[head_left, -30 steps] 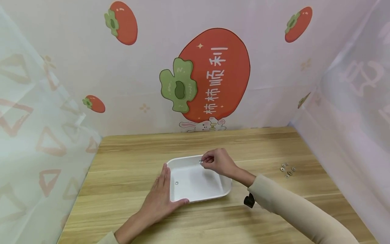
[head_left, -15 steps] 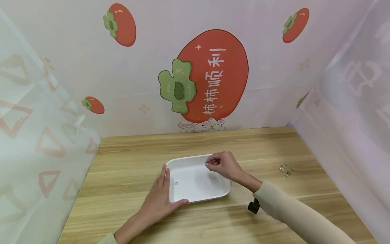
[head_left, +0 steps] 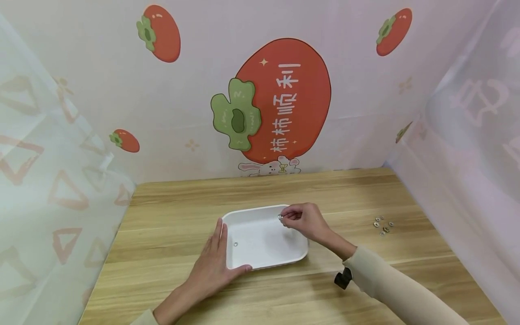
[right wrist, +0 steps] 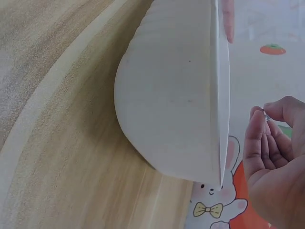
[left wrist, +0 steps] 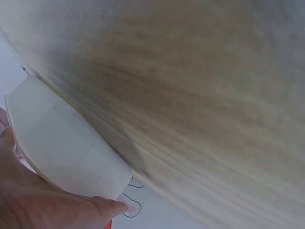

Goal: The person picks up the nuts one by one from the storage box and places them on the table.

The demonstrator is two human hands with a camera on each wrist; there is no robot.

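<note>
A white rectangular tray [head_left: 266, 241] lies on the wooden table, with one small metal nut [head_left: 235, 244] inside near its left side. Along the tray's left edge rests my left hand [head_left: 212, 259], fingers straight and thumb spread on the front rim. My right hand [head_left: 306, 221] is above the tray's back right part. Its thumb and fingertips pinch another small silvery piece, apparently a nut [head_left: 280, 216], largely covered by the fingers. In the right wrist view, the pinched piece [right wrist: 267, 117] is a glint between thumb and forefinger, beyond the tray's rim [right wrist: 224, 119].
Several small metal nuts or washers [head_left: 383, 225] lie loosely grouped on the table [head_left: 170, 212] to the right. A printed cloth [head_left: 195, 90] hangs behind the table, with more cloth at both sides. A black wrist device [head_left: 343, 278] hangs under the right sleeve.
My right hand has moved a little right and slightly toward me over the tray, still pinching the small piece. My left hand and the nut in the tray look unchanged.
</note>
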